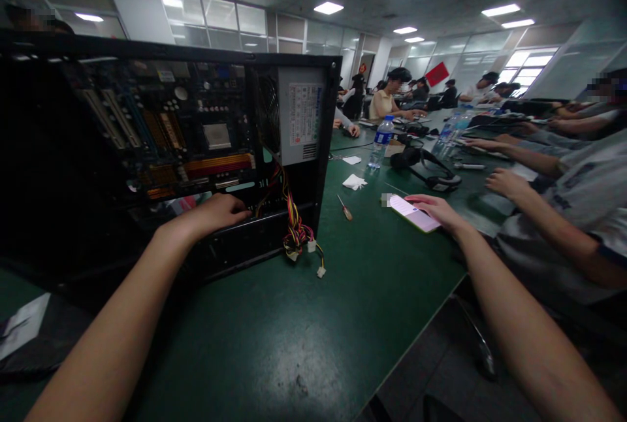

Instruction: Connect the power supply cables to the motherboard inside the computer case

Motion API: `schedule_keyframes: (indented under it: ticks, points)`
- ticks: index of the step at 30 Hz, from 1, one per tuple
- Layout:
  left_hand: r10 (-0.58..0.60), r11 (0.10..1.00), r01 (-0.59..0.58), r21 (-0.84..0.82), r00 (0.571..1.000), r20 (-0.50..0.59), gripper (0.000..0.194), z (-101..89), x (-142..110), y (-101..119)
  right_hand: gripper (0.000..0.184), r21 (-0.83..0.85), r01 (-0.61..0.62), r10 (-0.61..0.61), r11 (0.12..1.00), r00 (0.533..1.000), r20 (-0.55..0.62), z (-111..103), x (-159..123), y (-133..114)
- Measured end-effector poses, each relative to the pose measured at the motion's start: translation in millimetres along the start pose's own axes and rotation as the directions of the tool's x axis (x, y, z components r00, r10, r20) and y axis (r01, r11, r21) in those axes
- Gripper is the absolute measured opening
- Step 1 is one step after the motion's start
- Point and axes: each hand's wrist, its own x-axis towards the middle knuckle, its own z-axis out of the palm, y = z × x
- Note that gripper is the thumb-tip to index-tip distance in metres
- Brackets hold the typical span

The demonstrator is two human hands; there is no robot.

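A black desktop computer case (326, 187) stands at the left with its side off, baring the circuit board (215, 98) and a silver power supply (298, 115). My left hand (215, 213) is closed over the case's lower rail, its thumb along the edge and the other fingertips partly hidden inside. Bundled power cables (294, 226) with white connectors hang out of the case onto the table. Over to the right, my right hand (435, 208) grips a smartphone (416, 214) by its far edge; its screen is lit. Between case and phone lies a small screwdriver (345, 209).
Crumpled white tissue (354, 181), a water bottle (381, 142) and a black headset (426, 167) are farther back on the green table (294, 324). A person in grey (578, 193) sits close on the right. Other people work along the table behind.
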Motion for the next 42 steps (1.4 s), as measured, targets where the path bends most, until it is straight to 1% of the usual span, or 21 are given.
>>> schedule_keyframes:
  ticks: [3, 9, 16, 19, 24, 29, 33, 35, 37, 42]
  points:
    - [0.007, 1.000, -0.007, 0.001, 1.000, -0.003, 0.045, -0.1, 0, 0, 0.035, -0.019, -0.003, 0.003, 1.000, 1.000, 0.004, -1, 0, 0]
    - [0.012, 1.000, -0.012, 0.003, 1.000, 0.003, 0.045, -1.3, -1, 2, 0.037, -0.005, -0.020, 0.020, 1.000, 1.000, 0.003, 0, -4, -4]
    - [0.009, 1.000, -0.009, 0.012, 1.000, 0.000, 0.044, -0.3, 0, 1, 0.036, -0.003, -0.040, 0.040, 0.999, 0.999, 0.018, 1, -6, -7]
    - [0.010, 1.000, -0.010, 0.017, 1.000, 0.000, 0.045, 0.0, 0, 1, 0.037, -0.010, -0.025, 0.025, 1.000, 1.000, 0.006, 1, -5, -7]
    - [0.014, 0.999, -0.014, 0.029, 1.000, 0.014, 0.048, 0.0, 0, 1, 0.034, -0.069, 0.003, -0.004, 0.998, 1.000, -0.011, 0, -4, -5]
    - [0.005, 0.999, -0.005, 0.042, 1.000, 0.015, 0.048, -0.1, 0, 1, 0.029, -0.073, 0.005, -0.009, 0.997, 0.998, -0.056, 0, -2, 0]
    - [0.011, 1.000, -0.012, 0.029, 1.000, 0.009, 0.046, 0.0, 1, 0, 0.022, -0.049, 0.013, -0.020, 0.999, 0.988, -0.151, 0, -1, 5]
    - [0.014, 1.000, -0.014, 0.022, 1.000, 0.002, 0.045, 0.2, 1, 0, 0.017, -0.019, 0.028, -0.031, 0.999, 0.979, -0.202, -1, -1, 8]
    - [0.013, 1.000, -0.013, 0.019, 1.000, -0.003, 0.044, 0.3, 0, 0, 0.013, 0.028, 0.024, -0.017, 0.999, 0.972, -0.235, -1, -1, 11]
    - [0.011, 1.000, -0.011, 0.018, 1.000, 0.008, 0.044, -0.8, -2, 4, 0.009, 0.135, -0.007, 0.044, 0.991, 0.962, -0.271, -2, -1, 14]
